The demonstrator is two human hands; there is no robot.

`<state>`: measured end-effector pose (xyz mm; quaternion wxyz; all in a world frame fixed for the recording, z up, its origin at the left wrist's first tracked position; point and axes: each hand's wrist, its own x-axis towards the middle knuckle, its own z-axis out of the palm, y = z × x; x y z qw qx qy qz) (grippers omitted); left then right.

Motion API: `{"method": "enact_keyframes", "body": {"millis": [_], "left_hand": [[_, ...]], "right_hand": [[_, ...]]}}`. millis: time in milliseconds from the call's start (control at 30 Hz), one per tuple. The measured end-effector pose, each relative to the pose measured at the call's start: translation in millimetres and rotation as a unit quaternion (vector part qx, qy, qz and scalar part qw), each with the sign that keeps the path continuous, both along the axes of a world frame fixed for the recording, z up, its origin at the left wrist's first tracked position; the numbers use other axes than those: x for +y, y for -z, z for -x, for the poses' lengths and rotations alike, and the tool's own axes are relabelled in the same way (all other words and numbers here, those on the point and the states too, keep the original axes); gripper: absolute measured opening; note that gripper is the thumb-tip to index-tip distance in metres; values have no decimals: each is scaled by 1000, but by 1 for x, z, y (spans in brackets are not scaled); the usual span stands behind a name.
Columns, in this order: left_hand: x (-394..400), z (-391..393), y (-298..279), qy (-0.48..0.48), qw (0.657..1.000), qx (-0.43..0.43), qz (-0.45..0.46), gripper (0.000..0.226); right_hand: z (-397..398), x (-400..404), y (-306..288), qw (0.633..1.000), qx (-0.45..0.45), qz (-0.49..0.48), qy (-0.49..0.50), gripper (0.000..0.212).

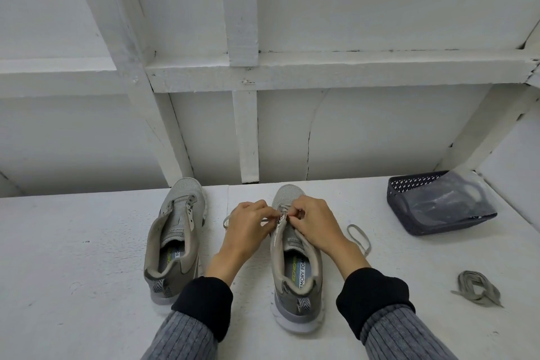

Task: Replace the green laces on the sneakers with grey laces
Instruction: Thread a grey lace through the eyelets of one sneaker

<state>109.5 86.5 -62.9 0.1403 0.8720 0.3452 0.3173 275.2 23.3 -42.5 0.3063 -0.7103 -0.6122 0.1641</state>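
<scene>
Two grey sneakers stand on the white table with their toes pointing away. The left sneaker [175,231] has no lace in it. Over the right sneaker [295,260], near its lower eyelets, my left hand [248,225] and my right hand [315,222] each pinch a grey lace [358,235]. One end of that lace loops out to the right on the table, the other shows left of my left hand. A bundled greyish lace [477,286] lies at the right.
A dark mesh basket [409,204] holding a clear plastic bag sits at the back right of the table [73,272]. White wall framing rises right behind the table's far edge.
</scene>
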Motion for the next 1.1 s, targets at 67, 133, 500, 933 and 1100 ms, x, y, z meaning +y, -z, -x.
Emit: {"method": "enact_keyframes", "body": {"millis": [67, 133, 500, 933, 1100], "left_hand": [[4, 3, 7, 6, 998, 14, -58, 6], [9, 7, 14, 0, 993, 25, -116, 8], [-32, -3, 10, -147, 908, -188, 344, 19], [-34, -40, 8, -228, 673, -426, 561, 13], [-22, -32, -12, -186, 667, -476, 542, 13]], "right_hand": [[-3, 4, -4, 999, 1, 45, -25, 16], [-5, 6, -8, 996, 36, 72, -40, 25], [-4, -30, 18, 960, 227, 37, 161, 20], [-5, -34, 16, 965, 183, 34, 185, 20], [-7, -37, 16, 959, 217, 41, 179, 19]]}}
